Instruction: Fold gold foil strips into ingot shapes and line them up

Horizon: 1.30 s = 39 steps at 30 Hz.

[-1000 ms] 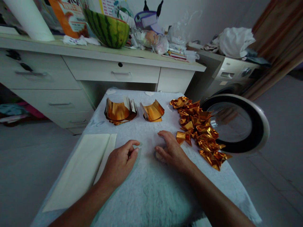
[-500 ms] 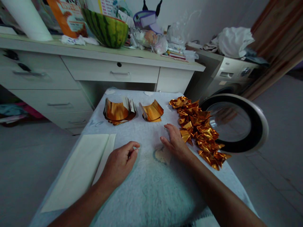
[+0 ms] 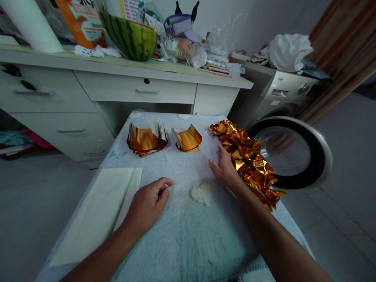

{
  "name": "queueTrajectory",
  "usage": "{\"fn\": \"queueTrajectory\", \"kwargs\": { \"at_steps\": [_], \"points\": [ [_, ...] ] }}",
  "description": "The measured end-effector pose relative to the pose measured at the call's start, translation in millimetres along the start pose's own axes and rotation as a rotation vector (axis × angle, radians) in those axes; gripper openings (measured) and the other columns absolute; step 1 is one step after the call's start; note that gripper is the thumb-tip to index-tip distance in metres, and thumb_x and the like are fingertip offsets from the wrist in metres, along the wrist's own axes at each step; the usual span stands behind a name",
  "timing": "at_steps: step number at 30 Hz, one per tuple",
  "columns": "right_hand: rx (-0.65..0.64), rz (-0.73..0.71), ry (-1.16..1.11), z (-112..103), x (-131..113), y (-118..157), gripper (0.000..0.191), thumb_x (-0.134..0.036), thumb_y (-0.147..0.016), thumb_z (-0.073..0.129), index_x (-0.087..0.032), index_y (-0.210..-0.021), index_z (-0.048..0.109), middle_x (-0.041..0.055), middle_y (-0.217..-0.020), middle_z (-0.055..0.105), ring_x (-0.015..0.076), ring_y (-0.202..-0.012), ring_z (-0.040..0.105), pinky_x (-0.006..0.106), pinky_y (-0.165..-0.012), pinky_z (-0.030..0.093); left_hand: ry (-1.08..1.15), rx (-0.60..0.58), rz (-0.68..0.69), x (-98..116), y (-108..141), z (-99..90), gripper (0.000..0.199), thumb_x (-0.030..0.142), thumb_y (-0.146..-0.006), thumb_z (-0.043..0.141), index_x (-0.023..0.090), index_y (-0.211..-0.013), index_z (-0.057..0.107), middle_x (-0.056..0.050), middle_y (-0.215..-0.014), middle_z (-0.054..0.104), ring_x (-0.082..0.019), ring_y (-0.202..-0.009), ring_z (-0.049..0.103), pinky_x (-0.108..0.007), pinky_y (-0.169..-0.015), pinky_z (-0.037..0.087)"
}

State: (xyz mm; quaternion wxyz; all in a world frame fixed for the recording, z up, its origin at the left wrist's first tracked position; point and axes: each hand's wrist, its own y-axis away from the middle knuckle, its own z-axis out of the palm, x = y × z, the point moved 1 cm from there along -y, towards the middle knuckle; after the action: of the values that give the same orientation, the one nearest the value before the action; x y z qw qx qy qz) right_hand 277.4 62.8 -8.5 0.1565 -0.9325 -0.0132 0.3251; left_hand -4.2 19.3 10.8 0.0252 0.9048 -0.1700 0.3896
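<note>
My left hand (image 3: pixel 153 200) rests on the cloth-covered table (image 3: pixel 188 231) with its fingers curled in and the thumb close to the forefinger; nothing shows in it. Thumb apart from the fingers, my right hand (image 3: pixel 225 169) lies open against the left side of a heap of folded gold foil paper pieces (image 3: pixel 249 150). Whether it touches the heap I cannot tell. Beyond the hands stand a larger stack of curved gold foil sheets (image 3: pixel 143 139) and a smaller stack of gold foil sheets (image 3: pixel 188 139). Folded pale paper (image 3: pixel 91 213) lies beside my left forearm.
Behind the table runs a white desk with drawers (image 3: pixel 132 88), bearing a cut watermelon (image 3: pixel 129 37), an orange packet (image 3: pixel 84 23) and plastic bags. At right, a washing machine's round door (image 3: pixel 320 152) hangs open near the heap.
My right hand has moved right and slightly away from me, up to the foil heap, covering the piece at its left edge. My left hand has kept its place and curled shape.
</note>
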Motion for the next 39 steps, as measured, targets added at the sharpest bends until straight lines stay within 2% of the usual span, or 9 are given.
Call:
{"fn": "queueTrajectory", "kwargs": {
  "at_steps": [5,11,21,30,39],
  "points": [
    [0.059,0.036,-0.030,-2.8,6.8,-0.9,0.073,-0.045,-0.087,0.051,-0.006,-0.145,0.031,0.0252,-0.145,0.040,0.0337,-0.135,0.039,0.055,-0.116,0.027,-0.002,-0.010,0.009,-1.3,0.5,1.2,0.023,0.032,-0.092,0.043,0.022,-0.097,0.063,0.003,-0.069,0.064,-0.016,-0.064,0.061,-0.026,-0.061,0.042],
    [0.099,0.036,-0.082,-5.7,15.3,-0.8,0.071,-0.044,-0.087,0.053,-0.009,-0.145,0.031,0.0237,-0.145,0.040,0.0336,-0.133,0.041,0.056,-0.114,0.031,-0.004,-0.021,0.003,-1.3,0.0,0.8,0.023,0.033,-0.093,0.043,0.022,-0.097,0.062,0.003,-0.068,0.063,-0.016,-0.063,0.061,-0.027,-0.061,0.042],
    [-0.002,0.006,-0.049,6.4,3.6,8.2,0.068,-0.042,-0.089,0.053,-0.013,-0.146,0.033,0.0216,-0.146,0.042,0.0332,-0.137,0.040,0.057,-0.114,0.031,-0.002,-0.015,0.002,0.0,0.6,-0.9,0.023,0.032,-0.092,0.043,0.022,-0.097,0.063,0.002,-0.068,0.064,-0.016,-0.064,0.062,-0.026,-0.061,0.043],
    [-0.087,-0.083,0.037,15.5,-10.2,-4.4,0.056,-0.040,-0.091,0.050,-0.012,-0.140,0.043,0.0198,-0.139,0.051,0.0303,-0.131,0.047,0.051,-0.111,0.036,-0.011,-0.005,0.001,-3.2,0.5,0.5,0.023,0.032,-0.093,0.044,0.022,-0.097,0.063,0.002,-0.069,0.064,-0.016,-0.064,0.062,-0.026,-0.062,0.042],
    [0.001,-0.035,0.052,9.7,15.9,-7.4,0.059,-0.042,-0.088,0.052,-0.013,-0.139,0.044,0.0206,-0.137,0.051,0.0327,-0.128,0.048,0.055,-0.109,0.038,0.004,-0.013,0.014,-3.5,-0.4,0.9,0.022,0.031,-0.093,0.043,0.022,-0.096,0.062,0.003,-0.068,0.063,-0.016,-0.063,0.061,-0.027,-0.062,0.042]
  ]
}}
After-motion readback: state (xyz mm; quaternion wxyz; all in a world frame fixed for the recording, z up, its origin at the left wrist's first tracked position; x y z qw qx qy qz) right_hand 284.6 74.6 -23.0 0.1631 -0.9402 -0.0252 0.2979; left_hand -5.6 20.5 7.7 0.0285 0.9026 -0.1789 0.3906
